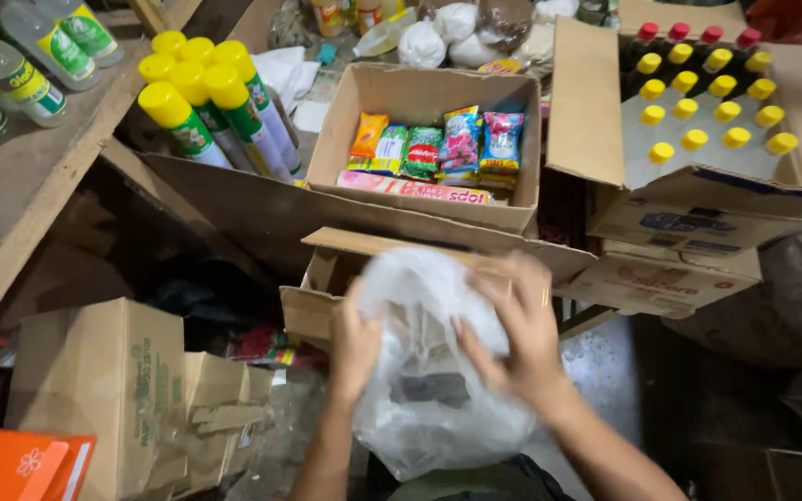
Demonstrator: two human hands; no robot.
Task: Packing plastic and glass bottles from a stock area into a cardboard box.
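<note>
Hands, our left [355,345] and right [515,327], clasp a translucent white plastic bag [429,371] below the open carton of colourful sachets [427,144].

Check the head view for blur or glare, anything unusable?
Head view: right hand and left hand motion-blurred on the translucent plastic bag, whose top is washed out; the snack carton and yellow-capped bottles are sharp; lower right is in deep shadow; edges bow slightly.
</note>
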